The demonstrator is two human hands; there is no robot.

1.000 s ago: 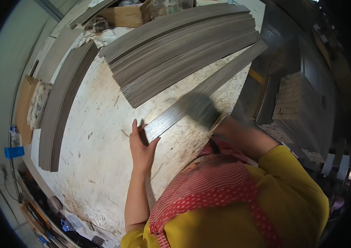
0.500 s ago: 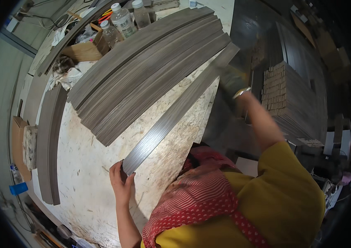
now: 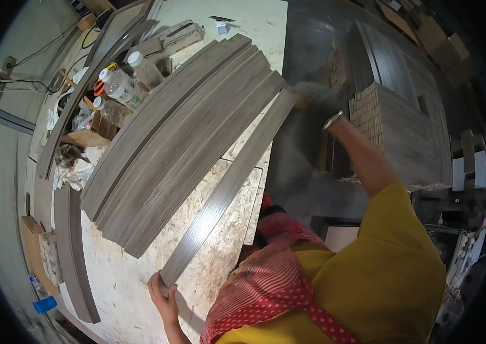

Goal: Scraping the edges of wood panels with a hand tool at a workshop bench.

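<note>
One narrow grey wood-grain plank (image 3: 220, 198) lies slantwise over the stained white worktable (image 3: 119, 281), light glaring off its near half. Its near end is pinched between the thumb and fingers of my bare left hand (image 3: 164, 297). At the far end is my right hand (image 3: 314, 102) in a dark glove, past the table's right edge. The glove is blurred and its fingers are hard to make out; a small yellowish bit shows beside it. Just left of this plank, several similar planks (image 3: 183, 157) lie side by side in overlapping layers.
Clear plastic bottles (image 3: 121, 89) and a cardboard box (image 3: 85, 137) stand behind the layered planks, near a crumpled rag (image 3: 75, 172). More long strips (image 3: 75, 252) lie at the left. A tall stack of boards (image 3: 406, 126) stands right of the table. A blue cup (image 3: 44, 304) is at lower left.
The view has shifted, so the table and planks sit lower and further left. My left hand stays on the plank's near end; the gloved right hand remains by its far end.
</note>
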